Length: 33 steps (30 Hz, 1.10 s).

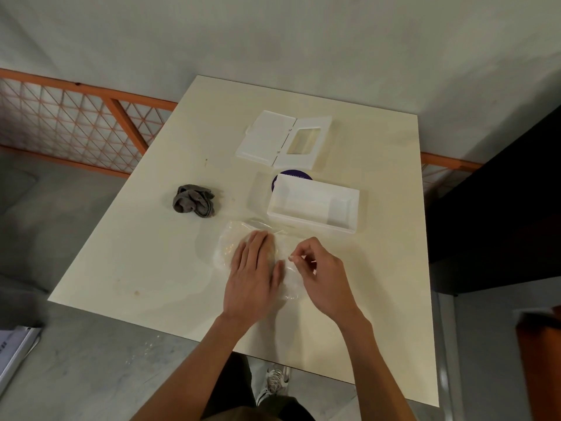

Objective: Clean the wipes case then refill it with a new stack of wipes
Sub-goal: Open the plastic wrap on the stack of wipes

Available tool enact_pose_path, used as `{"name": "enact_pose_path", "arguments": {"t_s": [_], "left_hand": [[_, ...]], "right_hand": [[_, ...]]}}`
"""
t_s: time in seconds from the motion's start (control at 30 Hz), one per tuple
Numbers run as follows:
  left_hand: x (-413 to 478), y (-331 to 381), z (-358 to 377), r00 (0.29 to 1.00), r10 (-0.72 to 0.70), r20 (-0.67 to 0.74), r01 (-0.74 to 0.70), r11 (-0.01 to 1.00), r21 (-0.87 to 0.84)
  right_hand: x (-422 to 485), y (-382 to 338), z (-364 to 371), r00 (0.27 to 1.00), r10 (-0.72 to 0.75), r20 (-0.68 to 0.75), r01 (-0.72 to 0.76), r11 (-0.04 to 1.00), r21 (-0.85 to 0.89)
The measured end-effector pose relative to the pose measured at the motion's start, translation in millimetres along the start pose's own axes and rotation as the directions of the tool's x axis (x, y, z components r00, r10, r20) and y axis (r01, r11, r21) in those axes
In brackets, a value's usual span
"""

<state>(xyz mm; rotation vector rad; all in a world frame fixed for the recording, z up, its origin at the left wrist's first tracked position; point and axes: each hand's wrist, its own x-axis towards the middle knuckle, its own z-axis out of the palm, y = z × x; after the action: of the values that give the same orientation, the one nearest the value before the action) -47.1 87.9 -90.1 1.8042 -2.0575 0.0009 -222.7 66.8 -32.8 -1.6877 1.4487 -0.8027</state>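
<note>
White case (314,205) open, apparently empty; lid (282,138) apart.

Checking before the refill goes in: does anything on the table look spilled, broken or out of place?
Nothing broken or spilled. The table shows faint brown stains near its left front. The case base sits partly on a purple disc, so it may not lie flat. The lid lies open, apart.

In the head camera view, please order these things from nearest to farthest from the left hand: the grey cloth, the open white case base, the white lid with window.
From the left hand:
1. Open white case base, ahead and to the right.
2. Grey cloth, ahead and to the left; nearly as close as the base, so this order is not certain.
3. White lid with window, farthest, toward the table's far edge.
</note>
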Motion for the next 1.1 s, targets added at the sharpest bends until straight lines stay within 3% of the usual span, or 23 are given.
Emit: {"name": "enact_pose_path", "arguments": {"t_s": [0.2, 0.43, 0.6, 0.7, 0.93, 1.1], "left_hand": [[-1, -1, -2, 1.000, -0.004, 0.002, 0.004, 0.999, -0.052], [0, -1, -6, 1.000, -0.018, 0.022, 0.021, 0.993, -0.120], [3, 1, -17, 0.995, -0.083, 0.047, 0.090, 0.980, -0.175], [6, 5, -25, 0.998, -0.055, 0.035, 0.061, 0.974, -0.216], [5, 25, -37, 0.999, -0.038, -0.009, 0.035, 0.975, -0.219], [13, 41, -48, 0.990, -0.055, 0.132, 0.086, 0.967, -0.239]], "right_hand": [[-23, 17, -23, 0.969, 0.235, -0.078, -0.224, 0.966, 0.131], [-34, 56, -19, 0.983, 0.164, -0.079, -0.181, 0.908, -0.378], [-42, 56, -4, 0.963, 0.042, -0.264, -0.192, 0.796, -0.573], [-37, 48, -3, 0.955, 0.078, -0.286, -0.221, 0.829, -0.514], [-22, 22, 2, 0.932, 0.151, -0.328, -0.217, 0.961, -0.174], [-15, 8, -4, 0.983, 0.102, -0.149, -0.117, 0.989, -0.090]]}}
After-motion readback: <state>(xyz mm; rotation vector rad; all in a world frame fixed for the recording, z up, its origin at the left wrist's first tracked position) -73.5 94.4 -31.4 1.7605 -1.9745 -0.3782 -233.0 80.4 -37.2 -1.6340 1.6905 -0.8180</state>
